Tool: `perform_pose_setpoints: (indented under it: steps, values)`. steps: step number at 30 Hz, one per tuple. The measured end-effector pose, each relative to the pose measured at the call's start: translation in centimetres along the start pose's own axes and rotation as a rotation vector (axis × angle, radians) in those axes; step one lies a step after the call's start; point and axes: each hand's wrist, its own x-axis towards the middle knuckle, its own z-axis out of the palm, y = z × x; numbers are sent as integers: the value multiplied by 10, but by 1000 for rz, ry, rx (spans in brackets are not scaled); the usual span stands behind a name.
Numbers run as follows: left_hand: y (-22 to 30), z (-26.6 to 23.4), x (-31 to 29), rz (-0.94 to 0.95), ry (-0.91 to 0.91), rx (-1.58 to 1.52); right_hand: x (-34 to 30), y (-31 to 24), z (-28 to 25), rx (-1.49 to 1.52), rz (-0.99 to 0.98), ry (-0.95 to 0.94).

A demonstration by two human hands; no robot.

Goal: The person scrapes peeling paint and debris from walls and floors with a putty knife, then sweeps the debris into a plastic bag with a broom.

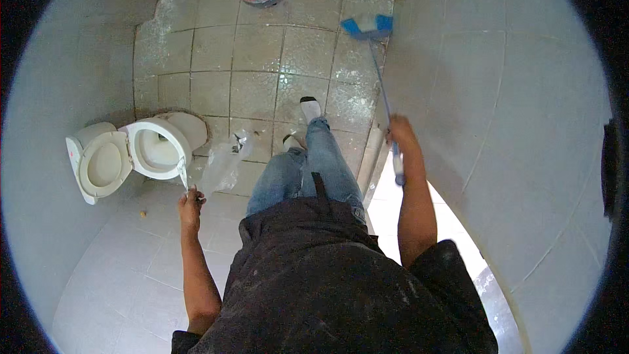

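My right hand (pixel 403 132) is wrapped round the thin handle of a long-handled cleaning tool (pixel 379 69). The handle ends in a grey grip below my fist. At its far end a blurred blue head, with raised parts on both sides, is by the floor near the right wall. My left hand (pixel 190 208) pinches a clear plastic bag (pixel 223 169), which spreads out above the floor toward my feet. A narrow white piece (pixel 183 172) sticks up from the same fingers, overlapping the toilet bowl's rim; I cannot tell whether it belongs to the bag.
At my left stands a white toilet (pixel 187 132), its lid and seat (pixel 105 168) raised. A grey tub (pixel 270 0) with something red in it is by the far wall. The tiled floor (pixel 255 49) looks wet. A bright doorway (pixel 386 213) opens at my right.
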Motion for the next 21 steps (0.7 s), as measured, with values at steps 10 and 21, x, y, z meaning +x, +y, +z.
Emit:
perform_pose_setpoints:
  steps: [10, 21]
  values:
    - [-50, 1, 33, 2, -139, -72, -299, 50, 73, 181, 70, -63]
    - [-116, -39, 10, -37, -40, -79, -233, -14, 62, -508, 137, 204]
